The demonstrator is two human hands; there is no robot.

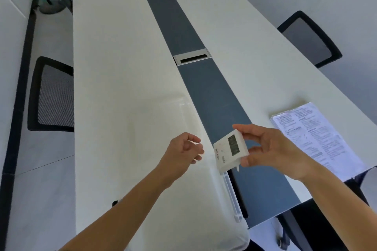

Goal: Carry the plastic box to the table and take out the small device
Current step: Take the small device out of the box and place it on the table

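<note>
A clear plastic box rests on the near end of the long white table, its rim reaching the dark centre strip. My right hand holds a small white device with a dark screen, pinched by thumb and fingers at its right side, above the box's right edge. My left hand hovers over the box interior, fingers loosely curled, holding nothing.
A printed sheet in a plastic sleeve lies on the table to the right. A dark centre strip with a metal cable slot runs along the table. Mesh-backed chairs stand at the left and right.
</note>
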